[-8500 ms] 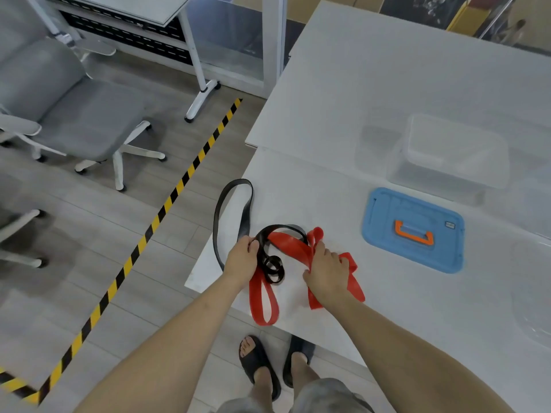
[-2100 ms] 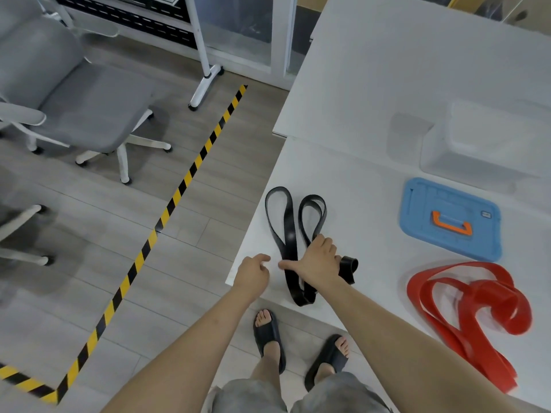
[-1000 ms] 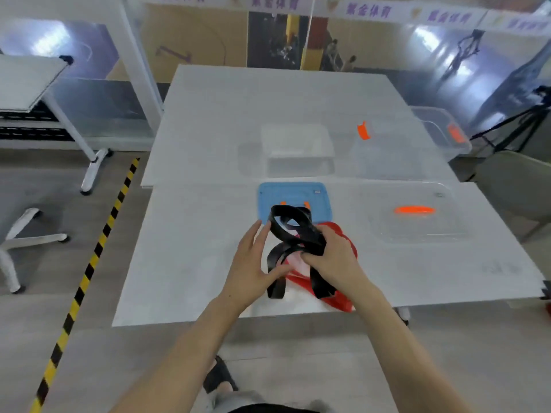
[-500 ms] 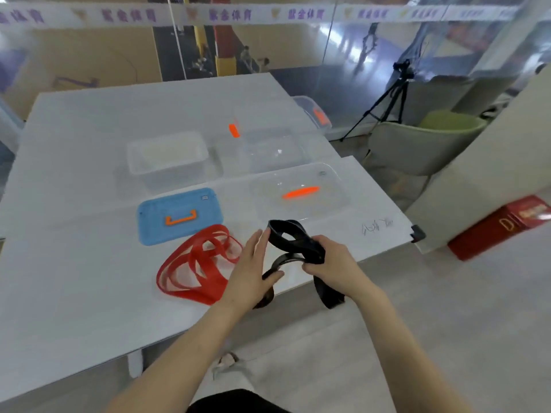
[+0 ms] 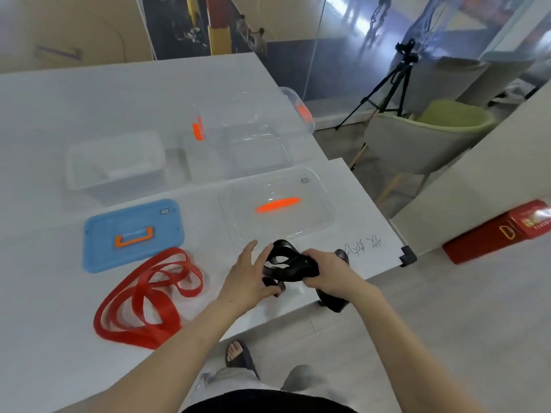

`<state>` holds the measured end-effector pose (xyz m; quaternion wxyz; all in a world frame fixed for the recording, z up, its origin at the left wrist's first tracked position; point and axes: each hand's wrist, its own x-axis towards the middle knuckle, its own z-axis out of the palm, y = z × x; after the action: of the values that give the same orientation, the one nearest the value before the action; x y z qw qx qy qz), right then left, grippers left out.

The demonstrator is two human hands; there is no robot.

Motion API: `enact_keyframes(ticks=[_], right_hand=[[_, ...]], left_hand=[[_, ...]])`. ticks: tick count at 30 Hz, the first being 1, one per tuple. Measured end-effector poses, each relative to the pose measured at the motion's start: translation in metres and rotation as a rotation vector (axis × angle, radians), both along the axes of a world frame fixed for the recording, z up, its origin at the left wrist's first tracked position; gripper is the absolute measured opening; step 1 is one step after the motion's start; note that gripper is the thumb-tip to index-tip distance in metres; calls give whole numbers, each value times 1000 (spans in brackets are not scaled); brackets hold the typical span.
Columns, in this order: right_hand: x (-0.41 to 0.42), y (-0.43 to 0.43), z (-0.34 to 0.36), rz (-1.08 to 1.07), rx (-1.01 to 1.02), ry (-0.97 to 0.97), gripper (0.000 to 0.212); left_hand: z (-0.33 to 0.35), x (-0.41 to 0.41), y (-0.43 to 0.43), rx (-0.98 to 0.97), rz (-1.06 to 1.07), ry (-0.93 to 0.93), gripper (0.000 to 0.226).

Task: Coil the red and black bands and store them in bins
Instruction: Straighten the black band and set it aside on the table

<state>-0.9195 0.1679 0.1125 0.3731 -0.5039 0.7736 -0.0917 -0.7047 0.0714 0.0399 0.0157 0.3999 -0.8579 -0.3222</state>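
Observation:
The black band (image 5: 290,265) is bunched into loops above the table's near right edge. My right hand (image 5: 329,275) is closed around its right side, and a loose end hangs below that hand past the table edge. My left hand (image 5: 249,278) touches the band's left side with its fingers spread and its thumb under a loop. The red band (image 5: 146,299) lies loose in several loops on the white table (image 5: 44,338), to the left of my hands. A clear bin (image 5: 116,165) stands open further back, and a second clear bin (image 5: 238,135) with orange latches stands to its right.
A blue lid (image 5: 132,234) with an orange handle lies behind the red band. A clear lid (image 5: 277,204) with an orange handle lies just beyond my hands. Right of the table stand a green chair (image 5: 429,138), a tripod (image 5: 387,90) and a red box (image 5: 501,231) on the floor.
The view has swung right along the table. My hands carried the black band toward the table's right end, leaving the red band behind on the left. The loops are tighter now.

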Motion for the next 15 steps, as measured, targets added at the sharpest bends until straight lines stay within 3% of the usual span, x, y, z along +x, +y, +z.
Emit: enact_keyframes(ticks=[9,15], right_hand=[[-73,-55,-23,275,-13,-7,42],[-119,-77,-64,643,105,151,42]], left_hand=[[-30,-50,5,-187,52,-74,107],[-67,-91,36,-49,211,-95,85]])
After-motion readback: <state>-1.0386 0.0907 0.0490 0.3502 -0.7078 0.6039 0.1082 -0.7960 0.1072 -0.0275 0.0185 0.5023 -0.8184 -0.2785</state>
